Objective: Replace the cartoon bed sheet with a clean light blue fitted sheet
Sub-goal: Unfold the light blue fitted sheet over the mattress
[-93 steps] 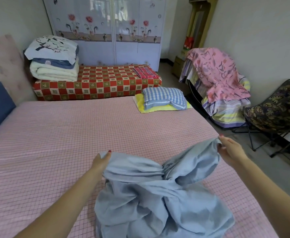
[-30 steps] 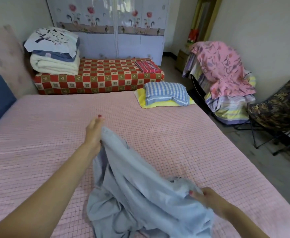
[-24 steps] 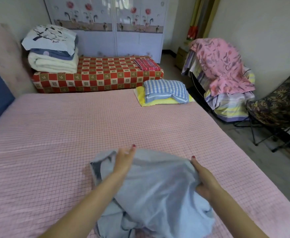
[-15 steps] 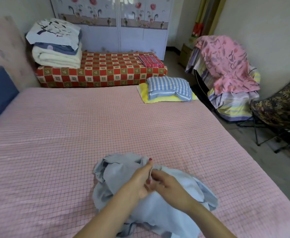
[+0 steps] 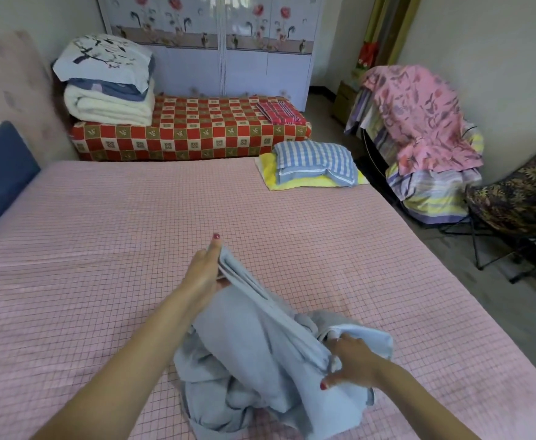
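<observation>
Apart now, her left hand and right hand each pinch the light blue sheet above the pink mattress.

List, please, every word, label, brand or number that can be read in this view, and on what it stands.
None: no readable text shows anywhere.
The wardrobe doors bear only flower prints.
The light blue fitted sheet, held by the left hand and right hand, shows no readable tag.
The red object by the far corner is too blurred to read.

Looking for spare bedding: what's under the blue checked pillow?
A folded yellow cloth lies under the blue checked pillow, on the pink bed. Its covered middle is hidden.
</observation>
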